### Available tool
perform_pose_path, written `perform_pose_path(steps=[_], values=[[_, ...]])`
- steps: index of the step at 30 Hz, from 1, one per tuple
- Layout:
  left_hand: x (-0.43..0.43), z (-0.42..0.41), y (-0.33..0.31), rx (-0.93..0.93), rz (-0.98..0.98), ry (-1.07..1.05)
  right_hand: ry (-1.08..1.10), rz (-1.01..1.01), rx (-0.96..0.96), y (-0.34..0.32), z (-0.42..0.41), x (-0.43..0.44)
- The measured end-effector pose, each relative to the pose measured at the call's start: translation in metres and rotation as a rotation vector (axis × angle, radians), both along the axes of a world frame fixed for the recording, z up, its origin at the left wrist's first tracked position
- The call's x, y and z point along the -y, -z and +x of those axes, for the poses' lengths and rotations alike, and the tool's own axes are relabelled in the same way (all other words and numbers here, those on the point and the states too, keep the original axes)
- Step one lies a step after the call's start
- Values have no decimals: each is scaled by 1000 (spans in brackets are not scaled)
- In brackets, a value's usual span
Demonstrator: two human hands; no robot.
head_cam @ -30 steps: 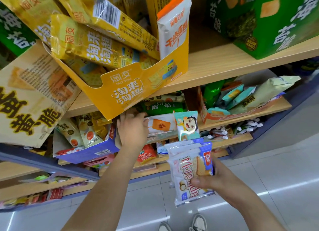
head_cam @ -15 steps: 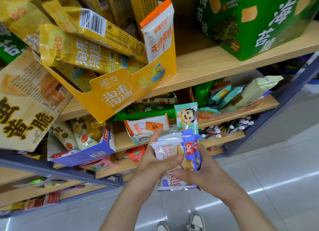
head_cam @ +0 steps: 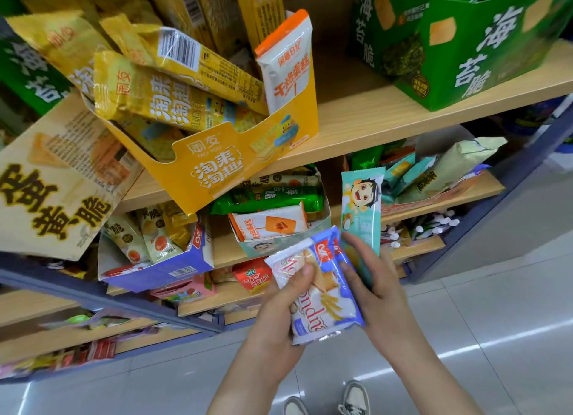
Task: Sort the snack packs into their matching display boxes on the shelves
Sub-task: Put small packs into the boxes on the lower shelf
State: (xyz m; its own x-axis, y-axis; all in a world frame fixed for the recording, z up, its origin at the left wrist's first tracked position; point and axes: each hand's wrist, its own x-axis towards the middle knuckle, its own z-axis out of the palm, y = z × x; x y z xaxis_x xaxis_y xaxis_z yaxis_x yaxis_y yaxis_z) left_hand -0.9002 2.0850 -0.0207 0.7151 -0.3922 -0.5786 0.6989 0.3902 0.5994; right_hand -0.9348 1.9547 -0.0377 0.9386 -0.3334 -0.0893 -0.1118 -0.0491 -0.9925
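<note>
Left hand [head_cam: 279, 315], back from the shelves [head_cam: 372, 117], now grips the blue-and-white pack [head_cam: 322, 293] below them; right hand [head_cam: 381, 290] keeps the teal pack [head_cam: 361, 204]; stack split, so the teal display box [head_cam: 279, 242] is likely next.

The wooden top shelf [head_cam: 387, 117] carries a yellow display box [head_cam: 217, 169], tilted and overhanging the front edge. Right of that box, well apart, stands a green display box [head_cam: 465, 58]. Below the yellow box, the next shelf [head_cam: 223, 250] holds a blue display box [head_cam: 161, 269] and a pale teal box [head_cam: 279, 241].
</note>
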Motion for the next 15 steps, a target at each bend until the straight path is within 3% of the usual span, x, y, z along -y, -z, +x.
perform_pose_path(steps=[4,8,12,15], values=[[-1,-8,-8,107,129,-37,-21,-209,58,-5,-2,7],[-4,-8,-26,225,161,-101,-11,36,17,-36,-12,23],[1,-14,-44,397,203,24,-423,47,-70,-58,-20,38],[12,-23,-53,515,252,126,-511,294,-103,-59,-23,35]])
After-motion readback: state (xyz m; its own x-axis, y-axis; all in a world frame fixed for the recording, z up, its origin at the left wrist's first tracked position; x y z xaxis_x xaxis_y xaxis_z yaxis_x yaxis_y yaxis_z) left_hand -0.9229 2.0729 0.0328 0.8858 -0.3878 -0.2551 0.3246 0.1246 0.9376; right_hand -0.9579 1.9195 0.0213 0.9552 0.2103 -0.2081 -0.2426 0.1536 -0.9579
